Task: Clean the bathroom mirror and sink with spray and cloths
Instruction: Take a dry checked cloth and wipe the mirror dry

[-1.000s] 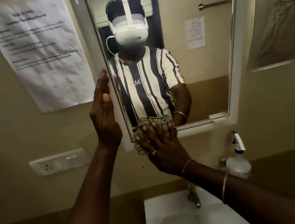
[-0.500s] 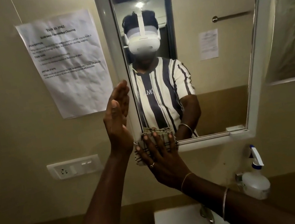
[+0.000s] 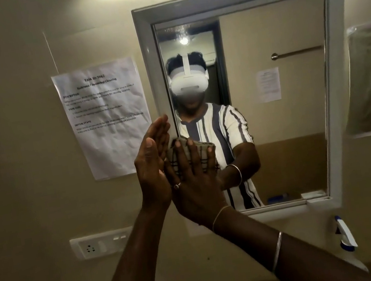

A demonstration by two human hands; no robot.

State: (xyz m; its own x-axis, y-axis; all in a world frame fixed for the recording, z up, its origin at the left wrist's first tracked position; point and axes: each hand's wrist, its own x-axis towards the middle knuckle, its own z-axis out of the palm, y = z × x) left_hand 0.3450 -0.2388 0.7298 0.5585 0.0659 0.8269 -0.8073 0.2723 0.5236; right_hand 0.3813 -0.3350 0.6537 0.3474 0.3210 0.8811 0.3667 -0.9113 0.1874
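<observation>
Checked cloth (image 3: 192, 157), folded into a pad, pressed flat to the mirror (image 3: 282, 124) glass near its left edge, about midway up. Pinned there by the right hand (image 3: 195, 187), fingers (image 3: 183, 155) splayed wide over the fabric rather than curled round it, probably to spread pressure evenly for wiping. Left hand (image 3: 152, 170) just beside, edge-on, straight and unclenched, holding nothing, lying along the mirror's left frame (image 3: 153, 84), likely bracing or steadying. Glass elsewhere reflecting the room; no clear wet streaks discernible. Spray bottle (image 3: 346, 236) below the mirror's lower right corner, well apart from both hands, trigger head alone plainly seen. Sink out of view, so presumably not yet tackled. Printed sheet (image 3: 107, 116) and socket plate (image 3: 98, 244) on the wall to the left.
</observation>
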